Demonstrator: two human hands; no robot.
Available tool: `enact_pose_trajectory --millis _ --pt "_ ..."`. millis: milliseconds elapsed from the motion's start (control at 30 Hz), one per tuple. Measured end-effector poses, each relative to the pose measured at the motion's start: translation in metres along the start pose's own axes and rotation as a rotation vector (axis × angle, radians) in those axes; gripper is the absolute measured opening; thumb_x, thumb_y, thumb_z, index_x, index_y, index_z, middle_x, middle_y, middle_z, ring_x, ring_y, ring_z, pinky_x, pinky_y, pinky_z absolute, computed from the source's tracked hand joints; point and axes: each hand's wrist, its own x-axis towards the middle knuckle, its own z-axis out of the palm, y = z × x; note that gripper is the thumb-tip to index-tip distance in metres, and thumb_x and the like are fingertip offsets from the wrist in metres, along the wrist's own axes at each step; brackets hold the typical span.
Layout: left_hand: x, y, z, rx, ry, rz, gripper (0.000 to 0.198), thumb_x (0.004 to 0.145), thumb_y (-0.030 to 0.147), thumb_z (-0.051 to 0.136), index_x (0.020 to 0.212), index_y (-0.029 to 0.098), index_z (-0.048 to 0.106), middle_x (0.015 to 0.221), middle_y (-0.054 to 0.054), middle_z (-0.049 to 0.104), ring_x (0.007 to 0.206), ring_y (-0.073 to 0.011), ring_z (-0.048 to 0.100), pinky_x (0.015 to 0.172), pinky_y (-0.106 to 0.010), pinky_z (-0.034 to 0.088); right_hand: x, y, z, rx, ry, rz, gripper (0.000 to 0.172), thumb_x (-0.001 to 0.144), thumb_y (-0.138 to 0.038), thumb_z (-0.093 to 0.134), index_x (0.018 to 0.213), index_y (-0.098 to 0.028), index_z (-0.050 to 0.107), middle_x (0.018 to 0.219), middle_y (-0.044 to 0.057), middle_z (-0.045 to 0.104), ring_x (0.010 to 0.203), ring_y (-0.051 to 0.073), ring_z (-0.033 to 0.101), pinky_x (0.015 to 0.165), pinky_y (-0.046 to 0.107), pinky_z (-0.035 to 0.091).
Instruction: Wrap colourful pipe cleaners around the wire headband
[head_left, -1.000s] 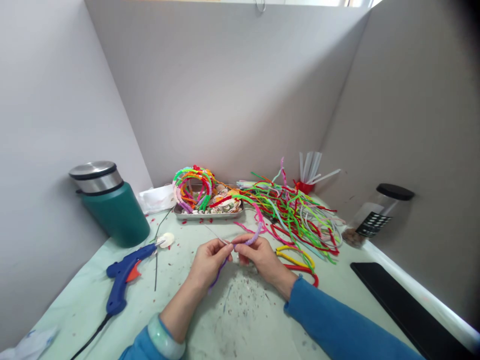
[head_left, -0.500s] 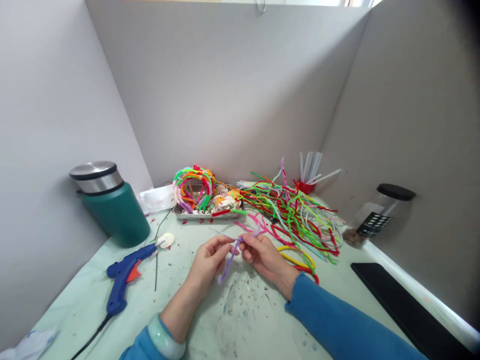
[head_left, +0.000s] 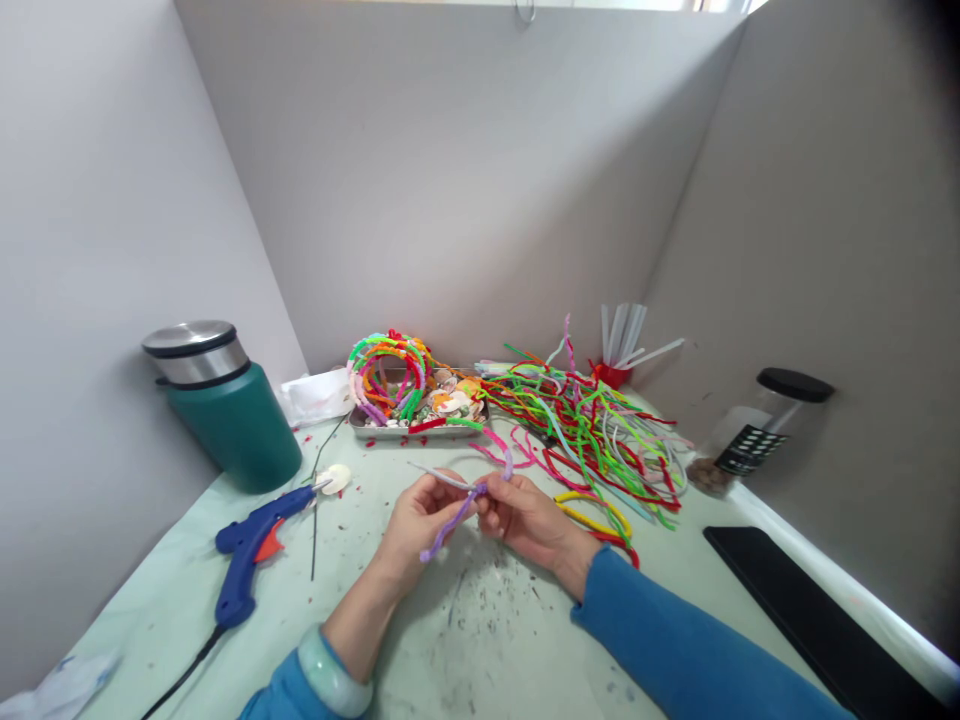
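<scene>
Between my two hands is a purple pipe cleaner (head_left: 452, 525), twisted at a small joint, with one fuzzy end pointing down to the left. My left hand (head_left: 420, 525) pinches it from the left, and a pale thin strand (head_left: 439, 476) sticks out over the fingers. My right hand (head_left: 529, 520) pinches at the joint from the right. From there a pale purple and pink length (head_left: 504, 450) curves up and back, running into green and red sections that reach the front of the tray. The fingertips partly hide the joint.
A metal tray (head_left: 375, 432) of shells carries a coil of colourful pipe cleaners (head_left: 390, 375). Loose pipe cleaners (head_left: 592, 430) pile up to the right. A blue glue gun (head_left: 255, 545), green bottle (head_left: 236, 425), clear jar (head_left: 750, 435) and black strip (head_left: 795, 600) stand or lie around.
The purple end has swung left and flattened across my left fingers. The pale strand now shows more clearly above my left hand. The red and green length at the tray has shifted left.
</scene>
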Motion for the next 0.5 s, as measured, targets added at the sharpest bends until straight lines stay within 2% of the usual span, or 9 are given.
enact_pose_trajectory --millis 100,333,500 --pt "-0.0021 0.0016 -0.0002 -0.028 -0.029 -0.004 0.032 0.059 0.029 0.075 0.078 0.015 0.053 0.061 0.003 0.060 0.043 -0.0038 0.041 0.039 -0.015 0.029 -0.0010 -0.0005 -0.0002 0.027 -0.020 0.036 0.017 0.073 -0.028 0.068 0.072 -0.011 0.063 0.059 0.000 0.060 0.045 0.004 0.050 0.045 0.016 0.036" --pt "-0.0040 0.0006 -0.0033 0.028 -0.051 0.045 0.022 0.067 0.026 0.069 0.076 0.016 0.052 0.057 0.006 0.053 0.043 -0.0035 0.039 0.040 -0.015 0.028 -0.0033 -0.0009 0.0021 -0.073 -0.049 0.065 0.019 0.075 -0.029 0.065 0.073 -0.010 0.063 0.060 0.000 0.060 0.045 0.005 0.051 0.043 0.015 0.034" --pt "-0.0031 -0.0013 -0.0048 0.043 -0.044 0.045 0.022 0.067 0.026 0.069 0.075 0.016 0.050 0.057 0.007 0.050 0.043 -0.0028 0.038 0.041 -0.015 0.027 -0.0030 0.0001 0.0037 -0.152 -0.060 0.028 0.018 0.075 -0.028 0.065 0.073 -0.011 0.062 0.059 -0.001 0.058 0.045 0.005 0.050 0.043 0.016 0.035"
